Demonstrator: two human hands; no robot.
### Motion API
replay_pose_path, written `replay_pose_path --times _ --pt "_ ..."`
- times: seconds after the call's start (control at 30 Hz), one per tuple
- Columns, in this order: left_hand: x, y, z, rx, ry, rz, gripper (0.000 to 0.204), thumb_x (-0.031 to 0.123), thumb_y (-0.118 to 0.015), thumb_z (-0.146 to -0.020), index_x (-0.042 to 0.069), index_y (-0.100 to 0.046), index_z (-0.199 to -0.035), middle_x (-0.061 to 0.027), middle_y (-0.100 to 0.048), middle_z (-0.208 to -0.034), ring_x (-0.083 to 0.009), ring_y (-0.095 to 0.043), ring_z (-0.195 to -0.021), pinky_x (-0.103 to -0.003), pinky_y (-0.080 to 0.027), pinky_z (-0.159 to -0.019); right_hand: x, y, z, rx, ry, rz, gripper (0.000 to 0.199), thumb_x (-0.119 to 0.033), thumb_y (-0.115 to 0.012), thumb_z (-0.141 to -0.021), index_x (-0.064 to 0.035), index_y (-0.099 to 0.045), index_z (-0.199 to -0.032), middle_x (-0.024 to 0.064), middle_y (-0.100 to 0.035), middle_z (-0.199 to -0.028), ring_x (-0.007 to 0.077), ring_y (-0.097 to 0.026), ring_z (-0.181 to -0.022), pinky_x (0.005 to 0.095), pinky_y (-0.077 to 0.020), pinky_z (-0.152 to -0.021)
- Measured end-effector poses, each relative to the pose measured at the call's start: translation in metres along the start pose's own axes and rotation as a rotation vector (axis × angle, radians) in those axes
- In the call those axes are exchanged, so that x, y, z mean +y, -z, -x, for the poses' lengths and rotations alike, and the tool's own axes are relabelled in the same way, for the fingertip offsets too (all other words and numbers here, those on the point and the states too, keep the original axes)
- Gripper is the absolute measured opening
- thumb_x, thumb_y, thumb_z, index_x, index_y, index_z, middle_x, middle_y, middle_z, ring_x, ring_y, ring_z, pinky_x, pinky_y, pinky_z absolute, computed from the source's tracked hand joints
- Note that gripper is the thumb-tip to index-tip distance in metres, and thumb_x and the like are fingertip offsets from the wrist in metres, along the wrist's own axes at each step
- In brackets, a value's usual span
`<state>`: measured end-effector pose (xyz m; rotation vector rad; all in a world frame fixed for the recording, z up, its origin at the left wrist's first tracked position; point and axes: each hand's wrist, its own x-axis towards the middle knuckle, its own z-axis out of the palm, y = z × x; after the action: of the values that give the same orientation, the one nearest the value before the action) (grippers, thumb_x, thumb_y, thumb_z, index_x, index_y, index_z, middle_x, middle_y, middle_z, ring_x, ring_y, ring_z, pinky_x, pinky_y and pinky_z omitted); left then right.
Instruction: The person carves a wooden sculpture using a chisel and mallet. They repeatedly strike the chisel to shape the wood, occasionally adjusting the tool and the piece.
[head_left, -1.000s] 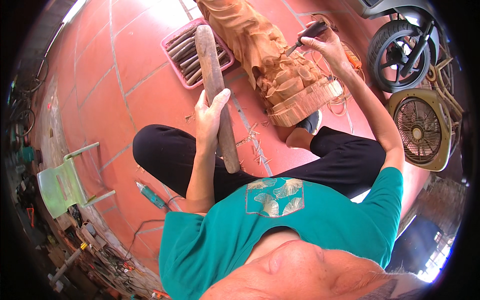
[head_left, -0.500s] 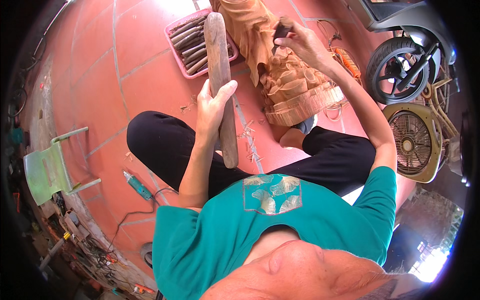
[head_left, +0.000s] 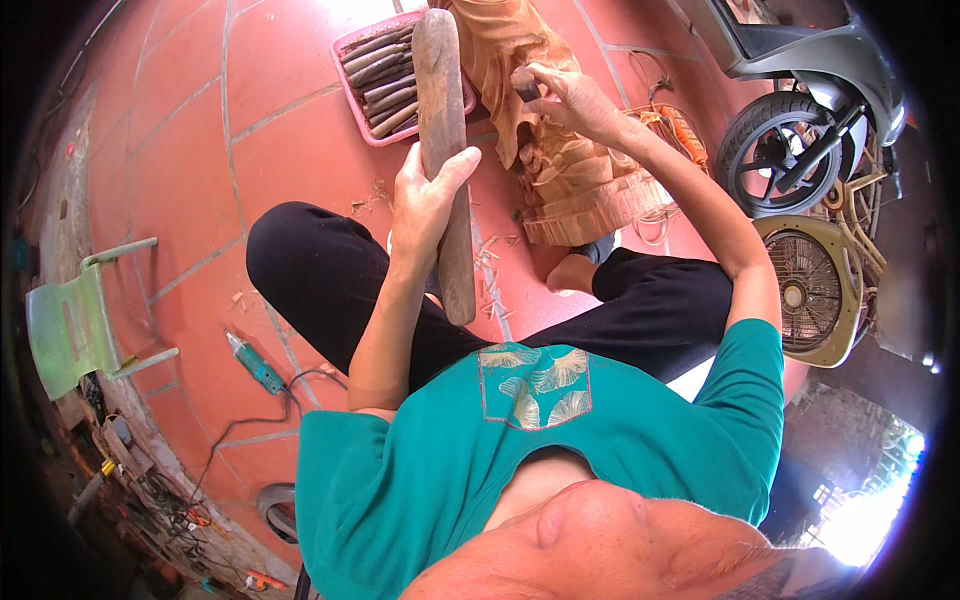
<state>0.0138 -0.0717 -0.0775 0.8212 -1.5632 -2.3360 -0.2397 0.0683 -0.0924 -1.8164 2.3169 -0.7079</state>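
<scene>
My left hand (head_left: 428, 205) is wrapped round a long flat wooden mallet (head_left: 440, 120), a worn grey-brown bat held upright above my crossed legs. My right hand (head_left: 570, 103) reaches forward over a carved wooden statue (head_left: 590, 205), fingers closed round a short dark chisel (head_left: 525, 88); its lower end cannot be made out against the wood. The statue, orange-brown with draped folds and leaf-like shapes, lies tilted with its flat round base toward me, close to my foot (head_left: 572, 272).
Left of the statue, a pink basket (head_left: 352, 98) holds several dark-handled tools. Wood chips (head_left: 490, 270) litter the tiled floor. A teal corded power tool (head_left: 255, 362) and a pale green chair (head_left: 70, 335) are at left. A fan (head_left: 800, 290) and a motorbike wheel (head_left: 780, 155) stand at right.
My right hand has shifted left with the chisel, from beside the carving to over its draped part. The mallet stays upright in my left hand. The whole view has shifted slightly.
</scene>
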Motion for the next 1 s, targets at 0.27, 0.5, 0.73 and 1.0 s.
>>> replay_pose_path --times 0.27,0.5,0.73,1.0 --pt "-0.01 0.001 -0.002 0.001 -0.082 -0.055 0.041 0.027 -0.075 -0.091 0.001 -0.061 -0.118 -0.0031 -0.063 -0.093 -0.0091 -0.058 -0.081 -0.028 -0.05 -0.073 -0.008 -0.002 0.004 -0.179 -0.041 -0.028 0.035 -0.018 -0.072 -0.089 -0.0056 -0.055 -0.117 0.0157 -0.066 -0.102 0.0372 -0.066 -0.1 0.0455 -0.0524 -0.082" --pt "-0.012 -0.006 0.005 0.082 -0.31 -0.139 0.039 0.025 -0.074 -0.091 0.0 -0.058 -0.116 -0.0052 -0.064 -0.091 -0.0108 -0.059 -0.08 -0.031 -0.051 -0.073 -0.005 -0.01 0.003 -0.171 0.07 0.006 0.037 -0.015 -0.074 -0.085 -0.0054 -0.06 -0.118 0.0133 -0.067 -0.107 0.0369 -0.066 -0.097 0.0448 -0.053 -0.081" --pt "-0.047 -0.022 0.005 0.086 -0.395 -0.353 0.042 0.027 -0.074 -0.092 -0.001 -0.05 -0.114 -0.0157 -0.07 -0.084 -0.0248 -0.069 -0.068 -0.038 -0.054 -0.063 0.0 -0.01 0.008 -0.094 0.103 0.026 0.035 -0.015 -0.074 -0.085 -0.0052 -0.063 -0.117 0.013 -0.068 -0.109 0.0365 -0.067 -0.096 0.0453 -0.0545 -0.081" --pt "-0.045 -0.027 0.012 0.057 -0.394 -0.326 0.042 0.024 -0.076 -0.091 -0.002 -0.052 -0.116 -0.0152 -0.072 -0.084 -0.024 -0.071 -0.075 -0.037 -0.055 -0.072 -0.008 -0.012 0.014 -0.116 0.025 0.02 0.038 -0.009 -0.076 -0.081 -0.0062 -0.065 -0.117 0.0108 -0.069 -0.111 0.0337 -0.069 -0.098 0.0423 -0.0554 -0.081"
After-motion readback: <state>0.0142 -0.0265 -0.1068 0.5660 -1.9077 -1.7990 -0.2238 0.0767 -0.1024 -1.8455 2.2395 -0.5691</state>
